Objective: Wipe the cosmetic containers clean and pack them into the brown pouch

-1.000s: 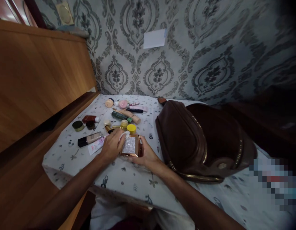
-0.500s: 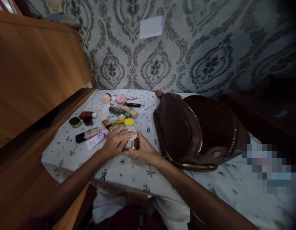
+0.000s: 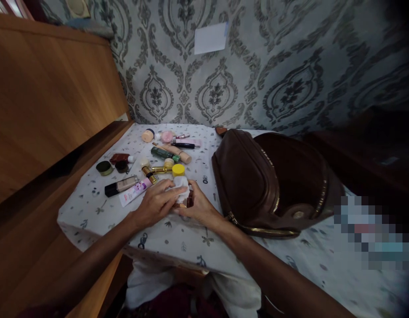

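damask wallpaper (image 3: 216, 93) | crumpled white tissue (image 3: 180, 182) over glossy, angular box (image 3: 190, 199)

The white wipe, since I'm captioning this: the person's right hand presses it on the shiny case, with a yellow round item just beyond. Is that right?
One slip: the left hand presses the white wipe on the shiny case, as the head view shows. The yellow round item is just beyond.

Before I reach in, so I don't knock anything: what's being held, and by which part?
The right hand holds a coppery case by its right side; the left hand presses a white wipe over its top.
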`<action>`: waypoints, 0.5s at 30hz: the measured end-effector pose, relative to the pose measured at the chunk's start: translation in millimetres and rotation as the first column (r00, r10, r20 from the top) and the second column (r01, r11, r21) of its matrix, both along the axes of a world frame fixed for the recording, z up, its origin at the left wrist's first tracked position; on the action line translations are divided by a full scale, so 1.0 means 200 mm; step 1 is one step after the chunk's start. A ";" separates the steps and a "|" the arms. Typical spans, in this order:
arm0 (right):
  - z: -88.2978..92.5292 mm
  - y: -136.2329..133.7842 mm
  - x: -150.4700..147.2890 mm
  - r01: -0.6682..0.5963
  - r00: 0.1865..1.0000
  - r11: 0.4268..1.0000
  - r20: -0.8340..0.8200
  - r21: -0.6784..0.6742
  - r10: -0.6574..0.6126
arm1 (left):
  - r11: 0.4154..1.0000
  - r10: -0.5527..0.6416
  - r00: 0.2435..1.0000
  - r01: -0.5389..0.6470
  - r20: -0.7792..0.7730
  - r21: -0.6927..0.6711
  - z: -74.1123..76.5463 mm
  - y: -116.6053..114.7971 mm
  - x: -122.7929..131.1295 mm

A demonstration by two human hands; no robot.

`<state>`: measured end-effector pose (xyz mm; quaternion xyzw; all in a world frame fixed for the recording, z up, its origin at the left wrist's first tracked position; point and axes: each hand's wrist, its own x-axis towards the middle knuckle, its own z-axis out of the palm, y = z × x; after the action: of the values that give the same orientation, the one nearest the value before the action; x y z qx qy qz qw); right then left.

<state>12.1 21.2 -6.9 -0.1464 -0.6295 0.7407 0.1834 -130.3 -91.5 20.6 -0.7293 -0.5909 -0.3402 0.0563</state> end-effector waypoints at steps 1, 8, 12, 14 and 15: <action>0.00 0.00 0.00 -0.005 1.000 1.000 0.006 -0.001 0.005 | 0.999 0.053 0.999 -0.053 -0.009 0.005 -0.01 0.01 -0.01; 0.04 -0.01 0.01 0.041 0.999 0.997 0.023 -0.063 -0.039 | 0.956 0.283 0.954 -0.273 0.094 -0.107 -0.01 0.01 -0.07; 0.04 0.00 0.01 0.078 0.997 0.986 0.004 -0.150 -0.079 | 0.950 0.302 0.946 -0.288 0.119 -0.121 -0.02 -0.01 -0.06; 0.02 0.00 0.00 0.127 0.991 0.976 -0.015 -0.174 -0.132 | 0.948 0.306 0.943 -0.290 0.128 -0.129 -0.02 -0.02 -0.06; 0.01 0.01 0.00 0.154 0.986 0.971 -0.027 -0.183 -0.162 | 0.949 0.303 0.944 -0.287 0.133 -0.128 -0.02 -0.02 -0.05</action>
<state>11.5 22.6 -4.1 -0.1964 -0.5424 0.7805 0.2409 -141.1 -96.5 15.7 -0.6066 -0.7133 -0.3503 0.0227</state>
